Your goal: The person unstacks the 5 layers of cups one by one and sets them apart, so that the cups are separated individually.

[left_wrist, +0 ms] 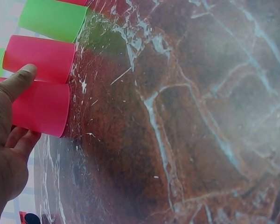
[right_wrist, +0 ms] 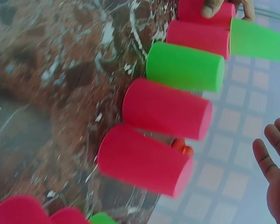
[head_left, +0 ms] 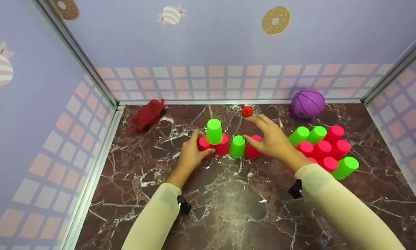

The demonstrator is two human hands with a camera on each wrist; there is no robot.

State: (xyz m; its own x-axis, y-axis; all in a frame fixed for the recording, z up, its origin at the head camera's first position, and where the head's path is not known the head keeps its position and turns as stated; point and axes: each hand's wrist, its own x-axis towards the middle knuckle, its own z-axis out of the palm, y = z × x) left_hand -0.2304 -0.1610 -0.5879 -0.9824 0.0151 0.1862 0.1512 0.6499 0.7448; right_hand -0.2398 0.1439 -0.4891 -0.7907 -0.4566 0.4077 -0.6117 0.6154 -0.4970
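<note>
My left hand point(head_left: 189, 154) grips the leftmost red cup point(left_wrist: 37, 109) of a row, thumb on the near side and fingers round the outer side. Beside it is a second red cup point(head_left: 223, 146). A green cup point(head_left: 214, 131) sits upside down on top of these two. Further right in the row come a green cup point(right_wrist: 184, 66), a red cup point(right_wrist: 167, 109) and another red cup point(right_wrist: 142, 161), the last mostly hidden by my arm in the head view. My right hand point(head_left: 272, 139) hovers over the row's right part, fingers spread, holding nothing.
To the right stands a cluster of several red cups point(head_left: 321, 150) and green cups point(head_left: 347, 166). By the back wall lie a purple ball point(head_left: 308, 103), a small red object point(head_left: 247, 111) and a dark red toy point(head_left: 147, 115). Patterned walls enclose the marbled surface point(head_left: 221, 215).
</note>
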